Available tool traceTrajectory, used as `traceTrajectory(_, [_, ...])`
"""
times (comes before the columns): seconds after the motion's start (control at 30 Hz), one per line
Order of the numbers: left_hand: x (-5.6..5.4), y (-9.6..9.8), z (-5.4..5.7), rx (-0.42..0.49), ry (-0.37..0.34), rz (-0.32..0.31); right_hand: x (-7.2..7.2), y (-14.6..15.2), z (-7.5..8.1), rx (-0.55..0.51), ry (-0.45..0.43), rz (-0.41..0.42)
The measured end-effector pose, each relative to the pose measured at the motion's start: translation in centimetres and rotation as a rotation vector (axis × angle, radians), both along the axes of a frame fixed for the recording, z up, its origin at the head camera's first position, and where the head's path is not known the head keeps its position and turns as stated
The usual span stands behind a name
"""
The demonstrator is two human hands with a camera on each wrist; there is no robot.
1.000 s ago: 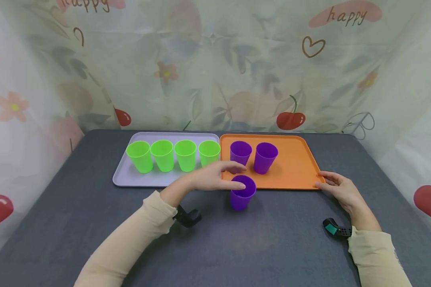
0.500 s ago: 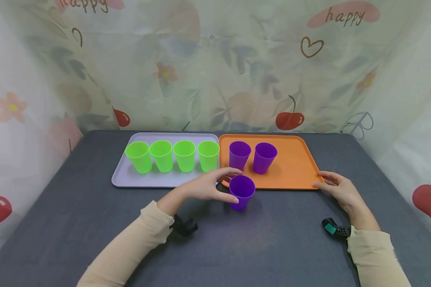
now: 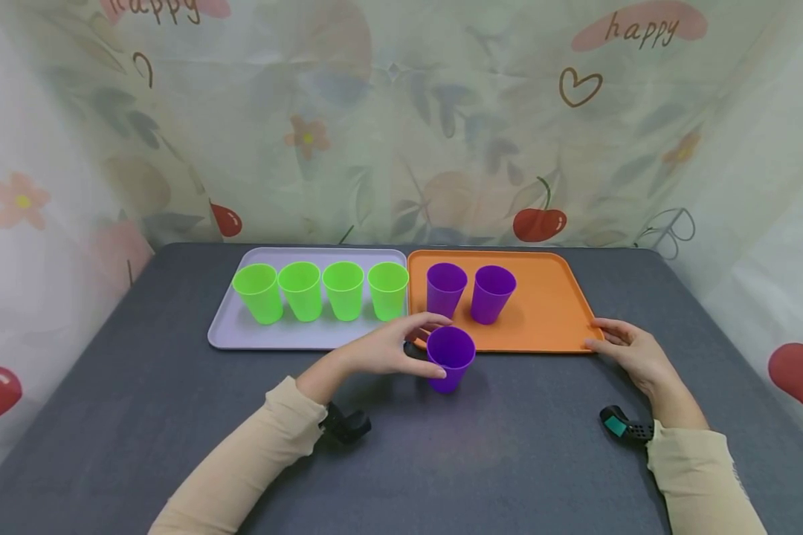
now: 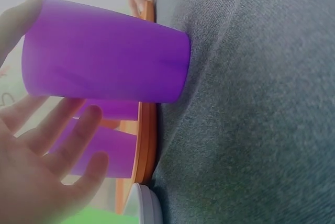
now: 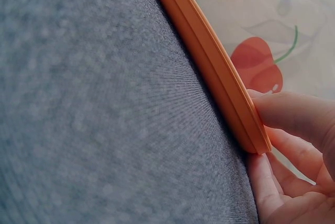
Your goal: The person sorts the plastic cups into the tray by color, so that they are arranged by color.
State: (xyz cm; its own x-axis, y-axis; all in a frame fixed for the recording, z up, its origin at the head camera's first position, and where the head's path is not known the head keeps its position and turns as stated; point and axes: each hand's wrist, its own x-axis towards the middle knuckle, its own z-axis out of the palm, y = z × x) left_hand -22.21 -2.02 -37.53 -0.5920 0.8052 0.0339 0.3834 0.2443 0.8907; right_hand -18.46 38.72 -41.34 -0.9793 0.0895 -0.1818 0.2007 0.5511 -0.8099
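Observation:
In the head view my left hand (image 3: 388, 349) holds a purple cup (image 3: 451, 349) near its rim, thumb on the near side and fingers round the far side. That cup stands upright on the grey tabletop, just in front of the orange tray (image 3: 549, 312). In the left wrist view the purple cup (image 4: 104, 51) sits between thumb and fingers, with the lower fingers spread off it. My right hand (image 3: 639, 364) pinches the orange tray's near right corner. The right wrist view has the thumb and fingers of the right hand (image 5: 298, 150) at the corner of the orange tray (image 5: 214, 72).
Two more purple cups (image 3: 446, 288) (image 3: 492, 294) stand on the orange tray's left half. A lilac tray (image 3: 308, 340) lies directly left of it, bearing a row of several green cups (image 3: 259, 296). A patterned curtain (image 3: 401, 148) hangs behind the grey table (image 3: 482, 461).
My left hand has come down from above the purple cup, and its thumb and fingers have closed around the upper part. The cup and my right hand have stayed in place.

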Motion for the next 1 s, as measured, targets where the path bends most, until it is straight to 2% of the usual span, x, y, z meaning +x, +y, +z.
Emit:
traceTrajectory(0.37, [0.05,0.19,-0.01,0.006,-0.006,0.014,0.09,-0.02,0.14,-0.002,0.001,0.007])
traceTrajectory(1.0, [0.09,0.46,0.58,-0.009,0.054,0.084,0.00,0.07,0.04,-0.010,-0.005,0.007])
